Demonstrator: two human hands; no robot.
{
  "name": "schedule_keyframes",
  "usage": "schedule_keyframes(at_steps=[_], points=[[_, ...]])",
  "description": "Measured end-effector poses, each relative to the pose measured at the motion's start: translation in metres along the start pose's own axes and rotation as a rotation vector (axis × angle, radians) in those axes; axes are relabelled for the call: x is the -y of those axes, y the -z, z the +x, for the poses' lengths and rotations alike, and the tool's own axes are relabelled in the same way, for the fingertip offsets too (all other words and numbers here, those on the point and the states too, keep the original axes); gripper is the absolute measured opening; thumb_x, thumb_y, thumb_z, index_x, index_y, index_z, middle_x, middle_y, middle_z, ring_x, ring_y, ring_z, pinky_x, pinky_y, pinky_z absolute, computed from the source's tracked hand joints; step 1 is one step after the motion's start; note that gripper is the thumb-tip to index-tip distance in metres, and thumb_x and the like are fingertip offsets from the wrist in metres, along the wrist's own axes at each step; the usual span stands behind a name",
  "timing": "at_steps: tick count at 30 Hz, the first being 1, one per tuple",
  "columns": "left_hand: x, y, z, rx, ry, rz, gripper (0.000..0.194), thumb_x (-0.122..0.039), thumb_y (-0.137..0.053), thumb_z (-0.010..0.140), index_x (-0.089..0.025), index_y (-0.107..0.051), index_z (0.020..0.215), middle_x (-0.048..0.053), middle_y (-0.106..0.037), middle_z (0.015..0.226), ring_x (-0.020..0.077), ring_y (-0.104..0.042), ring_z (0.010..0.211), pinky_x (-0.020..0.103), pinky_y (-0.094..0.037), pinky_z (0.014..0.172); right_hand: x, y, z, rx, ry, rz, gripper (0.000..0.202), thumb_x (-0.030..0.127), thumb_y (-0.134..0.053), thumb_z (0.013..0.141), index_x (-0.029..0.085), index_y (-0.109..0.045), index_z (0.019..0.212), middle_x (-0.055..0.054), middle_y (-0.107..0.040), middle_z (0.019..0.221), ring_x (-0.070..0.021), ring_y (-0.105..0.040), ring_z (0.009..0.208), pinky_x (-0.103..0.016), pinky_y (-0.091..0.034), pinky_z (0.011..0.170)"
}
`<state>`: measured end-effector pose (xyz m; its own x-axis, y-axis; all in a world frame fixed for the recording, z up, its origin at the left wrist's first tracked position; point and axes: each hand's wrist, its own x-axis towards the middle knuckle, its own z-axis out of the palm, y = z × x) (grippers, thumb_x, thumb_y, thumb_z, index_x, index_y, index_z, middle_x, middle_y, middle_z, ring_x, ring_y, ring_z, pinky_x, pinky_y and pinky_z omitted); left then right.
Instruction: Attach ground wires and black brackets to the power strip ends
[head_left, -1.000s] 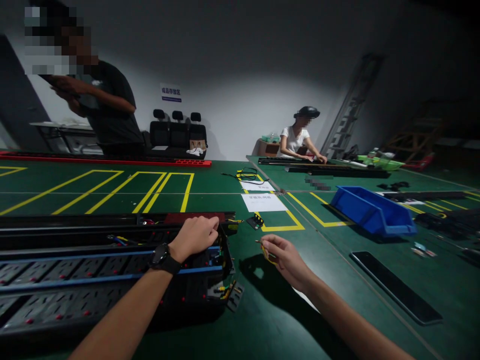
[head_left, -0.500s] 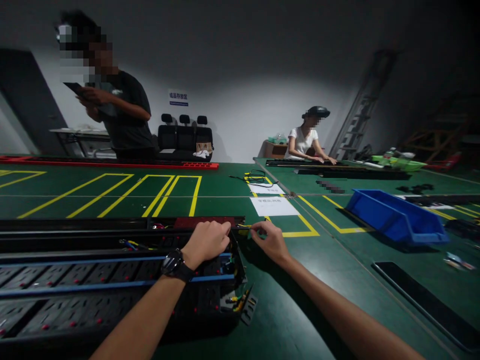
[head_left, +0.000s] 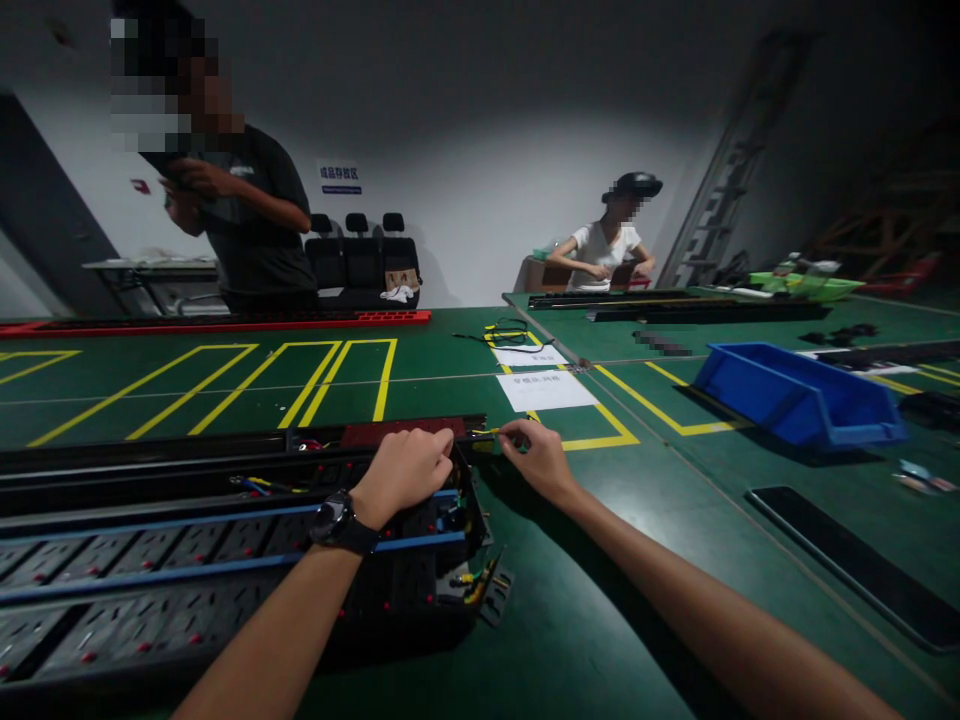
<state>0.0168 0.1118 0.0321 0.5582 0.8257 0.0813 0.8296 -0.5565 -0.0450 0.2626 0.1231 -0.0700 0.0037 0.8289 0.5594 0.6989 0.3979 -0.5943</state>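
Observation:
Several long black power strips (head_left: pixel 135 550) with rows of sockets and small red dots lie side by side at the left. My left hand (head_left: pixel 409 470), a watch on its wrist, curls closed over the end of the farthest strip, by its dark red part (head_left: pixel 375 432). Its fingertips are partly hidden. Just right of that end, my right hand (head_left: pixel 538 455) pinches a thin yellow-green wire (head_left: pixel 484 433) coming out of the strip. On the nearest strip, an end plate (head_left: pixel 496 598) hangs loose with coloured wires beside it.
A blue bin (head_left: pixel 802 395) and a dark flat phone-like slab (head_left: pixel 855 565) are on the green table at right. Paper sheets (head_left: pixel 546 391) lie beyond my hands. A red rail (head_left: pixel 225 322) runs along the far edge. Two people stand or sit across the table.
The view has tilted slightly down. My hands remain at the strip end, the right still pinching the wire. The person at far right has drawn their hands back from the black strips.

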Motion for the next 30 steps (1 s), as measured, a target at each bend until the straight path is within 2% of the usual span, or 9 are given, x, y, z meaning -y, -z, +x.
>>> schedule_keyframes(at_steps=[8,11,14,18,21,23,27,30], points=[[0.002,-0.002,0.001,0.006,-0.001,0.002,0.017,-0.021,-0.047,0.095,-0.022,-0.064,0.1,0.01,-0.074,0.088,0.0281,-0.072,0.081,0.034,-0.045,0.069,-0.008,-0.003,0.006,-0.017,-0.027,-0.044,0.012,0.026,-0.06,0.093,0.026,-0.071,0.093,-0.006,-0.076,0.09,-0.0257,-0.07,0.085,-0.038,-0.054,0.081],[0.003,-0.003,0.002,0.007,-0.006,0.005,0.016,-0.022,-0.048,0.095,-0.022,-0.063,0.099,0.009,-0.074,0.087,0.0272,-0.071,0.08,0.034,-0.043,0.069,-0.013,-0.005,0.008,-0.02,-0.052,-0.063,0.012,0.027,-0.061,0.093,0.025,-0.07,0.1,-0.007,-0.075,0.092,-0.0267,-0.07,0.086,-0.039,-0.054,0.079],[0.003,-0.004,0.002,0.011,-0.007,0.01,0.016,-0.023,-0.048,0.095,-0.023,-0.063,0.099,0.008,-0.074,0.087,0.0259,-0.071,0.079,0.033,-0.042,0.068,-0.015,-0.005,0.01,0.012,-0.042,-0.07,0.011,0.028,-0.059,0.095,0.025,-0.07,0.096,-0.006,-0.075,0.089,-0.0247,-0.07,0.082,-0.037,-0.054,0.075],[0.003,-0.002,0.002,0.02,-0.004,0.012,0.017,-0.022,-0.047,0.095,-0.023,-0.064,0.099,0.007,-0.073,0.087,0.0259,-0.07,0.079,0.032,-0.04,0.067,-0.015,0.008,0.011,0.032,0.004,-0.095,0.014,0.027,-0.057,0.095,0.026,-0.07,0.095,-0.005,-0.075,0.089,-0.0243,-0.069,0.085,-0.036,-0.054,0.079],[0.004,-0.001,0.001,0.027,-0.009,0.01,0.018,-0.023,-0.046,0.095,-0.023,-0.064,0.098,0.007,-0.073,0.086,0.0255,-0.07,0.079,0.032,-0.039,0.065,-0.02,0.024,0.013,-0.001,0.023,-0.167,0.023,0.022,-0.051,0.096,0.025,-0.072,0.105,-0.01,-0.075,0.105,-0.0283,-0.066,0.103,-0.041,-0.052,0.093],[0.004,-0.002,0.001,0.03,-0.012,0.009,0.018,-0.023,-0.046,0.095,-0.023,-0.064,0.098,0.007,-0.074,0.086,0.0252,-0.07,0.079,0.032,-0.038,0.065,-0.025,0.033,0.014,0.036,0.042,-0.299,0.027,0.02,-0.049,0.098,0.024,-0.072,0.11,-0.012,-0.075,0.114,-0.0301,-0.063,0.113,-0.043,-0.048,0.101],[0.006,-0.003,0.001,0.028,-0.01,0.012,0.02,-0.023,-0.045,0.095,-0.023,-0.064,0.1,0.008,-0.075,0.089,0.0258,-0.071,0.081,0.032,-0.038,0.065,-0.034,0.038,0.012,0.139,0.018,-0.467,0.024,0.032,-0.054,0.102,0.025,-0.074,0.114,-0.012,-0.077,0.117,-0.0313,-0.063,0.116,-0.043,-0.046,0.1],[0.007,-0.004,0.002,0.028,-0.011,0.014,0.021,-0.022,-0.044,0.095,-0.023,-0.064,0.102,0.008,-0.075,0.09,0.0271,-0.072,0.083,0.033,-0.038,0.065,-0.037,0.034,0.011,0.139,-0.061,-0.486,0.038,0.045,-0.059,0.101,0.021,-0.071,0.128,-0.015,-0.078,0.115,-0.034,-0.065,0.113,-0.045,-0.046,0.097]])
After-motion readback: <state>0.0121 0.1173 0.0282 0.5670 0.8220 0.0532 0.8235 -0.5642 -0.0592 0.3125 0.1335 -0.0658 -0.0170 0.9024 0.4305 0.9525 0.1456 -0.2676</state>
